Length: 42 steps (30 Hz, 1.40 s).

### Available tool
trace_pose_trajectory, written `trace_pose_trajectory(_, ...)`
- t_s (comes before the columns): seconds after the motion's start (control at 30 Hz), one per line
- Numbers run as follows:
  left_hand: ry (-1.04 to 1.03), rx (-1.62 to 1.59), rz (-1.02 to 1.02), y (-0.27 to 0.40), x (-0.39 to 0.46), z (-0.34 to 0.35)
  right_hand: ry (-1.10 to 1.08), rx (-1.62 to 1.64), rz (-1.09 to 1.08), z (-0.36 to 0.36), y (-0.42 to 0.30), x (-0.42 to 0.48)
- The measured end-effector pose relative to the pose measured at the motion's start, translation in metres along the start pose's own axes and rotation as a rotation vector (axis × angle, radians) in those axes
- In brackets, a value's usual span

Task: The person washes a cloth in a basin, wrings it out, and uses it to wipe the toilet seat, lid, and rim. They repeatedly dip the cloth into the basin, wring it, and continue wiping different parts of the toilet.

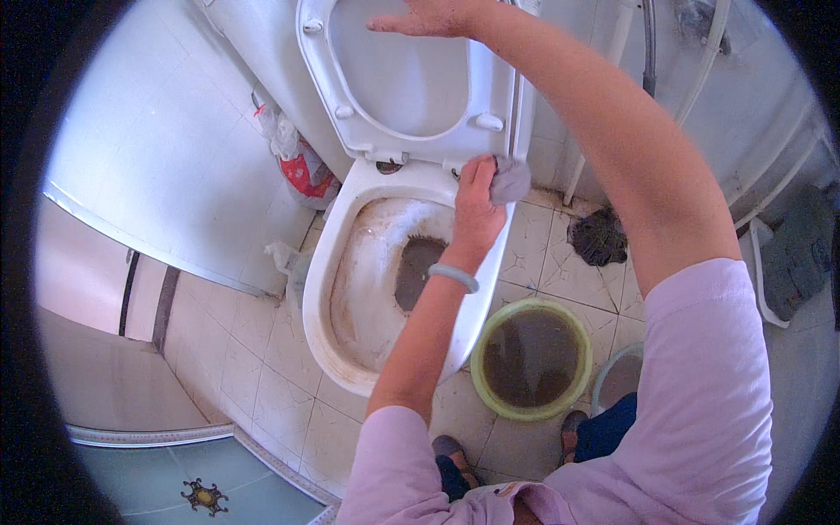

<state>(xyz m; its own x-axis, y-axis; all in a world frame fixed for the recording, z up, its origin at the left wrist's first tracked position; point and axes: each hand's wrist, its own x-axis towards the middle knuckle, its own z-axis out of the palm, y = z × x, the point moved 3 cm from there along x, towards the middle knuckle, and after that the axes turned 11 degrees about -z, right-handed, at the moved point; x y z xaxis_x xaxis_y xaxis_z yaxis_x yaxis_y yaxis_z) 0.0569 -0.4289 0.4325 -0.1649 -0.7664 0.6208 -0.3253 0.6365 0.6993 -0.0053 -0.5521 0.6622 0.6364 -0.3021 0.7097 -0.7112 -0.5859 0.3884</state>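
A white toilet (pixel 317 321) stands before me with its seat (pixel 426 146) and lid (pixel 407 79) raised. My left hand (pixel 478 197), with a pale bangle (pixel 453 277) on the wrist, grips a bunched grey cloth (pixel 510 180). It rests at the right rear of the rim, close to the seat hinge. Brown stains mark the bowl's inner wall (pixel 354 275), and murky water (pixel 418 269) lies at the bottom. Across the top of the raised seat reaches my right hand (pixel 436 18), thumb extended; its other fingers are cut off by the picture's edge.
Right of the toilet, a yellow-green basin (pixel 479 367) holds dark water, beside another basin (pixel 598 387) partly behind my leg. A dark bundle (pixel 597 237) lies on the tiles near pipes (pixel 702 65). Plastic bags (pixel 298 164) hang at left. A patterned glass panel (pixel 157 472) is lower left.
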Motion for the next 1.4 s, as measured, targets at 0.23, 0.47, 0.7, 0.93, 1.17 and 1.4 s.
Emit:
trace_pose_trajectory(0.23,0.246,0.208,0.184,0.040,0.072,0.024,0.000,0.079,0.001,-0.001,-0.010,0.009)
trace_pose_trajectory(0.47,0.133,0.223,0.157,-0.011,0.001,0.037,0.002,0.082,-0.027,-0.004,-0.003,0.007)
trace_pose_trajectory(0.7,0.407,-0.061,0.204,0.058,0.109,-0.007,0.001,0.059,-0.050,-0.002,-0.008,0.009)
trace_pose_trajectory(0.93,0.139,0.261,0.312,0.010,0.048,0.013,-0.047,0.035,-0.026,-0.007,-0.004,0.009)
trace_pose_trajectory(1.17,0.334,0.091,0.214,0.027,0.058,-0.007,-0.054,0.054,-0.005,-0.004,-0.010,0.008)
trace_pose_trajectory(1.4,0.280,0.164,0.224,0.027,0.089,0.011,-0.023,0.032,-0.029,0.002,-0.011,0.010)
